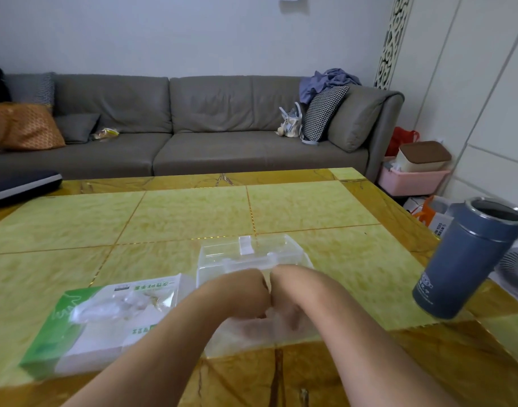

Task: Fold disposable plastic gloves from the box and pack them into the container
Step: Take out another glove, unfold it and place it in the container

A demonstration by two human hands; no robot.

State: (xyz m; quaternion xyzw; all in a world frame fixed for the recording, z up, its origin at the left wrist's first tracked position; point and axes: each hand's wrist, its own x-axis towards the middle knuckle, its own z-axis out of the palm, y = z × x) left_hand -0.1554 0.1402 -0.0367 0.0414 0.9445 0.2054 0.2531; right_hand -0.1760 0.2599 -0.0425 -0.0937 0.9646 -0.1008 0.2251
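While my left hand (240, 292) and right hand (290, 289) meet knuckle to knuckle, both pinch a clear glove (251, 333) over the desk (193, 212), between the glove box (104, 318) and open container (251, 254).

Fingers of both hands curled under and hidden, glove (251, 330) beneath them blurred, container (251, 254) partly covered behind the knuckles

A home living room, most likely, is showing here: a grey sofa (193, 124) is running along the wall with cushions (325, 113), a bag (291, 121) and clothes (328, 82) lying on it, and a tiled table (193, 215) is standing in front.
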